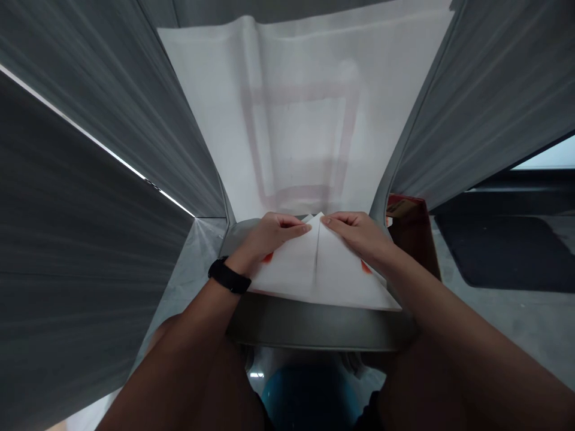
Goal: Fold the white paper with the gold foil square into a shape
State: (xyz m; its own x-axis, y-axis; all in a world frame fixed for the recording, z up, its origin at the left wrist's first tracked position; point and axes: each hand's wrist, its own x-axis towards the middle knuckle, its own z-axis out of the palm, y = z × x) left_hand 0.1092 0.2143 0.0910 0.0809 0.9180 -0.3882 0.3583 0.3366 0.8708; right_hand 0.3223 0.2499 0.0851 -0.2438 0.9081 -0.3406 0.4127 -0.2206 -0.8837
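Observation:
A white paper sheet (314, 263) lies on a narrow grey table (314, 326) in front of me, with its two upper corners folded in to meet at a centre crease. My left hand (269, 234), with a black watch on the wrist, presses the left flap with curled fingers. On the right flap rests my right hand (357, 232), its fingertips pinching down at the crease near the tip. Small red marks show at the sheet's edges beside each hand.
A large white sheet (305, 108) with a faint reddish rectangle hangs or leans behind the table. Grey curtains (90, 179) close in on both sides. A reddish-brown box (406, 209) stands at the right. A dark floor mat (507, 251) lies on the grey floor.

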